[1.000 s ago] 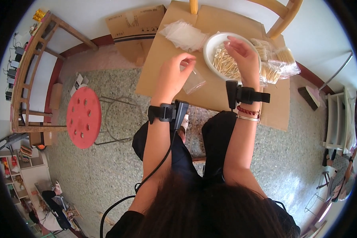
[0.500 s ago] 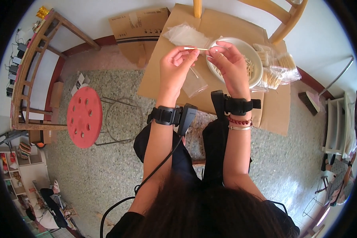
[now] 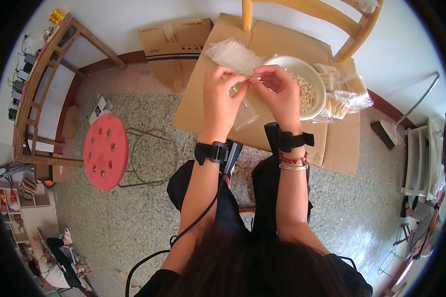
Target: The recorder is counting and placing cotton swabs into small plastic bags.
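My left hand [image 3: 222, 99] and my right hand [image 3: 282, 96] meet fingertip to fingertip over the cardboard, both closed in a pinch. Between them is a cotton swab [image 3: 258, 78], mostly hidden by the fingers, with a small white tip showing. Under the hands lies a clear plastic bag [image 3: 247, 118]. Behind my left hand is a pile of clear bags [image 3: 233, 53]. Close to my right hand stands a white bowl [image 3: 320, 101] with many loose cotton swabs [image 3: 305, 94] in it.
Filled bags of swabs [image 3: 343, 101] lie right of the bowl on the cardboard sheet [image 3: 342, 148]. A wooden chair [image 3: 354, 29] rises behind. A red stool [image 3: 105, 152] stands at left, a broom [image 3: 384, 133] at right. A black cable [image 3: 198, 220] runs along my left arm.
My hands have come together and slightly down. The swab, stretched between them in plain view before, is now mostly covered by the fingers. More of the bowl shows.
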Tool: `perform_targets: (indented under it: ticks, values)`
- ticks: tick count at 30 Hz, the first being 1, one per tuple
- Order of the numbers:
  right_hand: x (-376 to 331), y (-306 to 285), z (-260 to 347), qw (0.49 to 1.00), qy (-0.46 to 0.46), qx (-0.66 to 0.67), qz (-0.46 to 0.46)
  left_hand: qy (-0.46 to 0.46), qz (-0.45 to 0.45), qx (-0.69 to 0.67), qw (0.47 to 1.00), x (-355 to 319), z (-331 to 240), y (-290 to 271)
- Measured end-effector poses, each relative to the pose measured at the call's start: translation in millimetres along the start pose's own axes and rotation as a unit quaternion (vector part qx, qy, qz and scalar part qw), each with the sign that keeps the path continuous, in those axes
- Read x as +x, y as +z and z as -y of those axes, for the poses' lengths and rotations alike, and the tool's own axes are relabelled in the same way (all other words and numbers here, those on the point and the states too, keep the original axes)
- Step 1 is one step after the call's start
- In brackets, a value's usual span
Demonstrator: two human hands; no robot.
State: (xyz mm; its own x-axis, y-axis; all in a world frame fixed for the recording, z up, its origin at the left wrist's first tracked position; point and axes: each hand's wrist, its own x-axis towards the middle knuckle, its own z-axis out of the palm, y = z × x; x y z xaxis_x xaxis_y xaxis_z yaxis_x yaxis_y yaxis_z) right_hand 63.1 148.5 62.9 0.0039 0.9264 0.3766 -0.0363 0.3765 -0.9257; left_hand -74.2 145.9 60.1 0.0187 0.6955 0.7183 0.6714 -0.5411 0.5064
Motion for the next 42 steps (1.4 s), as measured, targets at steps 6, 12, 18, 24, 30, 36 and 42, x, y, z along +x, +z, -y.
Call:
perform_targets:
  ticks: [6, 12, 18, 24, 30, 36, 42]
  values:
    - [1.8, 2.6, -1.3, 0.999, -0.014, 0.03, -0.003, -0.234, 0.044, -0.343, 0.909, 2.4, -3.1, -2.6]
    - [1.1, 1.4, -2.5, 0.998, -0.012, 0.061, 0.028, -0.27, 0.075, -0.44, 0.853, 4.7, -4.9, -12.3]
    - [-0.6, -3.6, -1.7, 1.0, 0.02, 0.007, 0.019, -0.302, 0.061, -0.434, 0.847, 8.2, -9.7, -14.3]
    - [2.0, -10.8, -7.1, 0.996, 0.031, -0.07, -0.037, -0.308, 0.091, -0.347, 0.881, 3.5, 3.1, -4.6]
    - [0.4, -14.6, -5.7, 0.992, 0.035, -0.106, -0.067, -0.239, 0.269, -0.017, 0.933, -29.8, 15.1, 10.6]
    - [-5.8, -13.6, -9.8, 0.987, 0.067, -0.143, -0.009, -0.19, 0.337, 0.111, 0.915, -54.0, 25.2, 42.5]
    - [-4.2, -12.3, -4.3, 0.981, 0.058, -0.183, 0.014, -0.202, 0.335, 0.137, 0.91, -53.4, 25.7, 35.7]
